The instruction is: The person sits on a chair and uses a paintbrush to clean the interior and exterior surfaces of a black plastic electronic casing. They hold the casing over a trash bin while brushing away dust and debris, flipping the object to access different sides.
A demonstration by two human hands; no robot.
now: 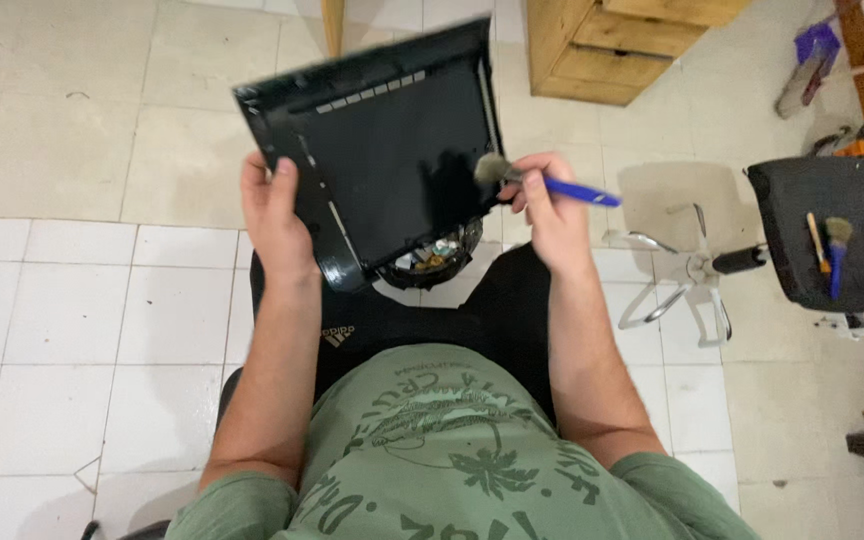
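A black flat panel (pixel 382 150), like the back shell of a screen, is held up tilted in front of me. My left hand (pixel 274 215) grips its left edge. My right hand (pixel 547 205) holds a blue-handled brush (pixel 552 186), and the brush's grey bristles touch the panel's right edge. Under the panel a small round container (pixel 432 260) with small parts rests near my lap.
White tiled floor all around. A wooden crate (pixel 602 45) stands ahead at the right. A black chair seat (pixel 832 230) at the right carries two brushes (pixel 830 250). A metal chair base (pixel 682 265) lies on the floor beside my right arm.
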